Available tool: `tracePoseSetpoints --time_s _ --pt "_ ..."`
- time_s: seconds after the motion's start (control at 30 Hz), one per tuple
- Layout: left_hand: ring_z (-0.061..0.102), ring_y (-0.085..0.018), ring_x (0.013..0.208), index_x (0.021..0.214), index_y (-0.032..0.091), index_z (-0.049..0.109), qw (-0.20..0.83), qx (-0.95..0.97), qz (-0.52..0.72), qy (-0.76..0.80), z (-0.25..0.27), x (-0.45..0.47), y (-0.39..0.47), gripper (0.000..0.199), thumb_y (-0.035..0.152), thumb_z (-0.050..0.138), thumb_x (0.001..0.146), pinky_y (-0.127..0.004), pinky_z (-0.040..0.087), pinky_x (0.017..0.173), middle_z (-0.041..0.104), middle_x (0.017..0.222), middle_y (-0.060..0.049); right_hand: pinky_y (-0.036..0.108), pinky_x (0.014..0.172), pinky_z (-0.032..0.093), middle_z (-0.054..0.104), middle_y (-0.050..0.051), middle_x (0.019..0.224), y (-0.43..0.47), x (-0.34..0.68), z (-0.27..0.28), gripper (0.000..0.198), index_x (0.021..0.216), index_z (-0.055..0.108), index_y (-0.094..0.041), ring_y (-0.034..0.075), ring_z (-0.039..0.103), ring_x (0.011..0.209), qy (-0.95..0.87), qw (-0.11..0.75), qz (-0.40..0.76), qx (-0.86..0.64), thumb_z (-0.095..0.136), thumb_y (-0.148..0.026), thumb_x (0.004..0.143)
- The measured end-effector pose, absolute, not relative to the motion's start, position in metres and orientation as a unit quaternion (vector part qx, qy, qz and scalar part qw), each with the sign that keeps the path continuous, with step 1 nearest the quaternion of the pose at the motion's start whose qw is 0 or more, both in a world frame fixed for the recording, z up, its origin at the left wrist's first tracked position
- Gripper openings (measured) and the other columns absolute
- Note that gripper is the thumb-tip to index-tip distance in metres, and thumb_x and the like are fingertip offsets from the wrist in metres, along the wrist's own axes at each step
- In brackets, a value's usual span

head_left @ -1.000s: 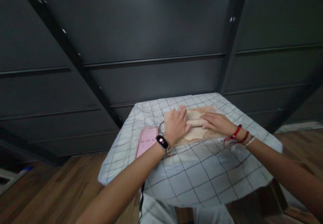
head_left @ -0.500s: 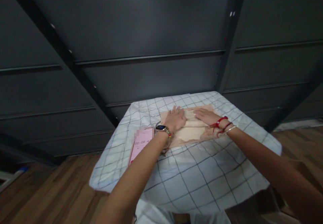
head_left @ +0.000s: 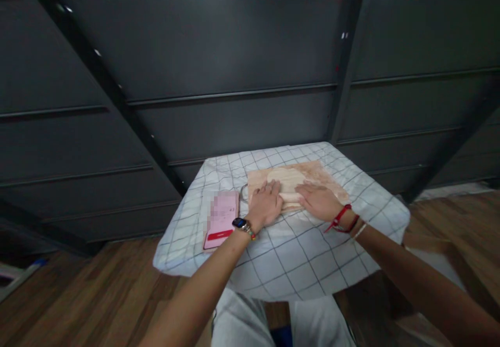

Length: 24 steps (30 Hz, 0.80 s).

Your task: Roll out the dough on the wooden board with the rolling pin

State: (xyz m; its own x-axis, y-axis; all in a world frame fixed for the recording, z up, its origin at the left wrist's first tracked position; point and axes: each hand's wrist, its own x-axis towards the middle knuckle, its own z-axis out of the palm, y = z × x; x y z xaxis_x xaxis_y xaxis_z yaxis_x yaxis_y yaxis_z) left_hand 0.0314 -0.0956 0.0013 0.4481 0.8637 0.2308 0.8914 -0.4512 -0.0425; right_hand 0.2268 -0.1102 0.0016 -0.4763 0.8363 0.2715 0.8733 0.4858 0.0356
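Note:
My left hand [head_left: 267, 201] lies palm down, fingers stretched forward and a little apart. It rests on the left part of a pale, cylinder-like roll [head_left: 291, 197]. Opposite it, my right hand [head_left: 320, 201] presses flat on the right part of the same roll, fingers extended. The roll's ends are hidden under the hands, and I cannot tell whether it is a rolling pin or rolled-up dough. Beyond it spreads a thin cream sheet that looks like dough [head_left: 287, 177]. This lies on a tan, blotchy board or mat [head_left: 312, 168] with powdery smears.
A pink phone [head_left: 224, 211] with a lit screen lies left of the mat. A checked white cloth [head_left: 289, 263] covers the small table. Dark metal panels [head_left: 234, 123] rise behind it. A box-like thing [head_left: 437, 263] stands on the wooden floor at right.
Both hands and the roll have moved toward me, near the mat's front edge. More of the cream sheet shows beyond them. The camera view has shifted slightly.

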Motion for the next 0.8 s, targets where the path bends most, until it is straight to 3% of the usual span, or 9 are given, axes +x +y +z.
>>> tracePoseSetpoints --time_s 0.17,0.3,0.43,0.6,0.7,0.8 --pt "0.036 -0.025 0.125 0.138 0.013 0.031 0.132 -0.833 -0.134 -0.52 -0.012 0.028 -0.134 0.051 0.033 0.024 0.091 -0.045 0.025 0.103 0.037 0.14 -0.011 0.04 0.083 0.041 0.059 0.013 0.113 -0.142 0.223 -0.014 0.037 0.124 0.049 -0.013 0.025 0.053 0.101 -0.847 0.133 -0.165 -0.488 0.039 -0.022 0.089" --pt "0.028 -0.025 0.13 0.137 0.015 0.033 0.146 -0.838 -0.144 -0.505 -0.016 0.024 -0.146 0.051 0.037 0.025 0.092 -0.047 0.02 0.106 0.036 0.141 -0.01 0.036 0.082 0.042 0.059 0.012 0.11 -0.155 0.228 -0.023 0.04 0.122 0.05 -0.014 0.022 0.053 0.1 -0.859 0.156 -0.197 -0.447 0.038 -0.007 0.085" --pt "0.023 -0.025 0.133 0.137 0.015 0.033 0.141 -0.844 -0.144 -0.497 -0.003 0.022 -0.137 0.052 0.04 0.023 0.093 -0.046 0.02 0.106 0.033 0.142 -0.01 0.038 0.084 0.042 0.058 0.009 0.112 -0.148 0.238 -0.006 0.042 0.122 0.051 -0.019 0.022 0.053 0.1 -0.87 0.17 -0.203 -0.415 0.041 -0.006 0.083" --pt "0.022 -0.025 0.133 0.134 0.012 0.037 0.113 -0.834 -0.152 -0.519 0.019 0.032 -0.083 0.053 0.042 0.017 0.094 -0.043 0.022 0.106 0.033 0.142 -0.012 0.037 0.09 0.041 0.059 0.007 0.114 -0.098 0.249 0.024 0.039 0.121 0.052 -0.019 0.02 0.052 0.106 -0.896 0.184 -0.105 -0.391 0.051 -0.016 0.082" --pt "0.025 -0.025 0.132 0.128 0.012 0.044 0.062 -0.827 -0.116 -0.547 0.017 0.038 -0.043 0.053 0.042 0.016 0.094 -0.042 0.024 0.105 0.035 0.14 -0.013 0.034 0.092 0.042 0.061 0.009 0.113 -0.062 0.25 0.025 0.033 0.116 0.057 -0.015 0.018 0.054 0.105 -0.914 0.159 0.001 -0.373 0.048 -0.024 0.085" --pt "0.026 -0.023 0.132 0.128 0.015 0.044 0.019 -0.826 -0.073 -0.558 0.008 0.038 -0.016 0.05 0.041 0.018 0.093 -0.043 0.024 0.104 0.036 0.14 -0.012 0.035 0.098 0.038 0.058 0.012 0.119 -0.035 0.251 0.018 0.036 0.116 0.058 -0.01 0.019 0.051 0.112 -0.915 0.149 0.035 -0.374 0.041 -0.028 0.089"
